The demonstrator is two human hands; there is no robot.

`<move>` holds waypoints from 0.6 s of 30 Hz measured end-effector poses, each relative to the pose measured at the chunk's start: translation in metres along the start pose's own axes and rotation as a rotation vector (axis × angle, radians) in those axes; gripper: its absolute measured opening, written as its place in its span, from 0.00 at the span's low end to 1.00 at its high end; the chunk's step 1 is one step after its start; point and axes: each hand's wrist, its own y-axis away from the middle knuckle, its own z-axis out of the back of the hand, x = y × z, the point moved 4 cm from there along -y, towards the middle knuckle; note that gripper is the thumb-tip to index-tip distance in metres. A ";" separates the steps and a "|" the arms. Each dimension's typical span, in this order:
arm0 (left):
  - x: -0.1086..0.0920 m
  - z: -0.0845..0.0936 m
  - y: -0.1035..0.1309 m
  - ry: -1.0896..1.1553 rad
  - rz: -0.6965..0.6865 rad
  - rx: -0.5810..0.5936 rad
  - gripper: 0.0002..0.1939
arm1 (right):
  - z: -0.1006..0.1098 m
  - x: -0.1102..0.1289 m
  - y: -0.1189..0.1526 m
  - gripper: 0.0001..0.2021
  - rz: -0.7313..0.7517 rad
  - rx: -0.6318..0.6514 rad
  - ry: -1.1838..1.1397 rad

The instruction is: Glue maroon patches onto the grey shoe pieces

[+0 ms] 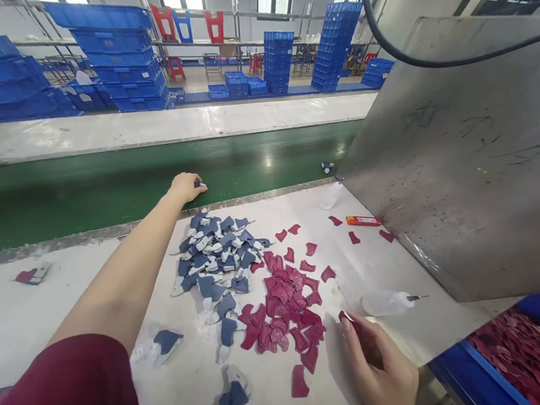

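My left hand (186, 188) reaches far out over the green belt, its fingers closed on a small blue-and-white plastic piece (197, 184) that is mostly hidden. Near the table's front edge, my right hand (381, 363) pinches a maroon plastic piece (343, 317) between thumb and fingers. Between the two hands lies a heap of maroon pieces (282, 289). Left of it, touching, is a pile of blue-and-white pieces (215, 248). A clear squeeze bottle with a needle tip (386, 302) lies on its side just beyond my right hand.
The green conveyor belt (257, 159) runs behind the white table (168, 394), carrying one small piece (327, 166). A metal panel (475, 165) stands at right, a red-and-yellow packet (363, 221) beside it. Below right, a blue bin (490, 375) holds maroon pieces. Blue crates (118, 58) are stacked beyond.
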 end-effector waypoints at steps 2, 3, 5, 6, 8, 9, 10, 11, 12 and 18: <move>-0.002 0.001 0.007 0.011 -0.013 -0.004 0.17 | 0.000 0.000 0.000 0.12 0.023 0.003 -0.013; -0.004 0.004 0.013 0.018 -0.030 -0.009 0.18 | 0.000 0.000 0.001 0.12 0.040 0.004 -0.021; -0.010 0.013 0.033 0.037 -0.077 -0.020 0.25 | 0.000 -0.002 0.002 0.13 0.056 -0.009 -0.024; -0.014 0.018 0.047 0.045 -0.102 -0.026 0.27 | 0.000 -0.004 0.003 0.14 0.049 -0.024 -0.023; -0.021 0.026 0.081 0.062 -0.147 -0.025 0.24 | 0.000 -0.008 0.005 0.16 0.013 -0.062 -0.033; -0.024 0.028 0.101 0.074 -0.178 -0.015 0.21 | 0.000 -0.009 0.006 0.16 -0.008 -0.082 -0.044; -0.027 0.029 0.122 0.090 -0.215 0.001 0.18 | 0.000 -0.011 0.007 0.15 -0.024 -0.096 -0.057; -0.030 0.029 0.143 0.114 -0.271 0.017 0.17 | 0.000 -0.011 0.007 0.14 -0.036 -0.099 -0.073; -0.032 0.029 0.164 0.133 -0.320 0.011 0.17 | 0.000 -0.012 0.007 0.13 -0.043 -0.090 -0.091; -0.048 0.028 0.284 0.087 -0.338 -0.291 0.19 | 0.002 -0.005 0.002 0.11 -0.037 0.063 -0.273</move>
